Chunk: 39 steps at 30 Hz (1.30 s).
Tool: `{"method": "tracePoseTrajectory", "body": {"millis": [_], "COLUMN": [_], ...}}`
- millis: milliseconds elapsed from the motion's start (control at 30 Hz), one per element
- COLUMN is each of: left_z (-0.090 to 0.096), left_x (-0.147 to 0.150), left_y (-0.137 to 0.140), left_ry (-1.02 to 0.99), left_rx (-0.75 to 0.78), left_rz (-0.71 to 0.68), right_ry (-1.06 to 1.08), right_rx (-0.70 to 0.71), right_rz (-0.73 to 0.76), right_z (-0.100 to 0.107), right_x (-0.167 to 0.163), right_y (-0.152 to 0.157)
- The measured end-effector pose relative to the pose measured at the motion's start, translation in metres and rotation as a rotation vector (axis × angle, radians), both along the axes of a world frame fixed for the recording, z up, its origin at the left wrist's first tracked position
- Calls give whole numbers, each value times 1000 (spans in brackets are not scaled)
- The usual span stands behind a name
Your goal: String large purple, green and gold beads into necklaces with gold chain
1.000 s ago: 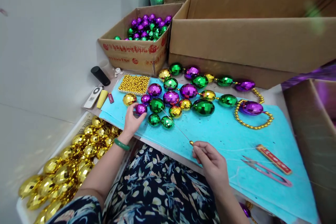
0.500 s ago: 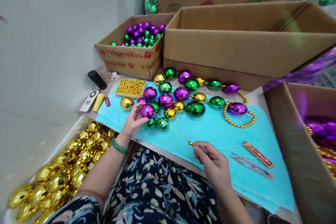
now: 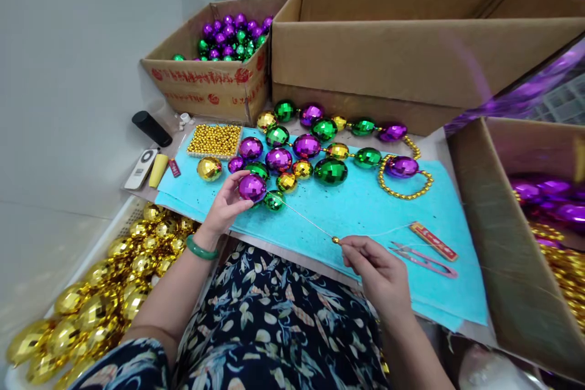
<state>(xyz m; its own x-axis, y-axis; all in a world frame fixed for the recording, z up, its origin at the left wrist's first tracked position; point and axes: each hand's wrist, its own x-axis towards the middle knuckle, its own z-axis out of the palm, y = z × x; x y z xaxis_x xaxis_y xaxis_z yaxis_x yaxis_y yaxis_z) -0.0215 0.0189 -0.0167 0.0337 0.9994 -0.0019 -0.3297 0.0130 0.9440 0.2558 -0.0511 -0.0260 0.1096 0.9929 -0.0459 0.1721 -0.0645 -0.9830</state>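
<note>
1. Head view: left hand (image 3: 222, 206) grips purple bead (image 3: 251, 187), at 10 o'clock from right hand (image 3: 381, 271).
2. Right hand, pinched narrow, holds taut line (image 3: 301, 214) at small gold bead (image 3: 336, 239).
3. Judged step: threading; next move calls for steady tension.

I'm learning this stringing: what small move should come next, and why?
Probably slide the held purple bead along the thin line toward the small gold bead: the left hand holds the purple one where the line meets it, and the right hand pinches beside the gold one.
</note>
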Motion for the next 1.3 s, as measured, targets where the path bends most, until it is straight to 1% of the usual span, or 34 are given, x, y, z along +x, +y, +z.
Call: {"method": "tracePoseTrajectory", "body": {"millis": [200,267,333,433,633,733,867,933,1067,1200,1300], "left_z": [5,4,3,1,3,5,7,8,10,8,6], "left_x": [-3,1,7,19,41,49,53,55,58,60,61], "left_y": [-5,-7,-8,-8,-5,-4,-5,-6,-8,-9,-10], "left_ry": [188,202,182,153,-6,-28,-14,-34,-83,-54,-52], "left_rx": [33,61,78,59,0,10,88,80,16,72,99], "left_rz": [-103,-125,-155,-188,-172,-175,-217,-236,-263,-252,-270], "right_ry": [-3,19,42,86,171,189,201,235,309,325,348], "right_rx": [-34,-45,-53,-65,-74,-81,-87,-93,-110,-114,-128], "right_rz": [57,75,80,64,35,34,9,13,39,30,21], "right_z": [3,4,2,-1,-7,-10,-16,-22,-34,-39,-41], "right_x": [4,1,-3,-6,0,3,6,9,12,13,13], "right_y": [1,2,2,1,-2,-3,-4,-4,-4,-5,-5]}}
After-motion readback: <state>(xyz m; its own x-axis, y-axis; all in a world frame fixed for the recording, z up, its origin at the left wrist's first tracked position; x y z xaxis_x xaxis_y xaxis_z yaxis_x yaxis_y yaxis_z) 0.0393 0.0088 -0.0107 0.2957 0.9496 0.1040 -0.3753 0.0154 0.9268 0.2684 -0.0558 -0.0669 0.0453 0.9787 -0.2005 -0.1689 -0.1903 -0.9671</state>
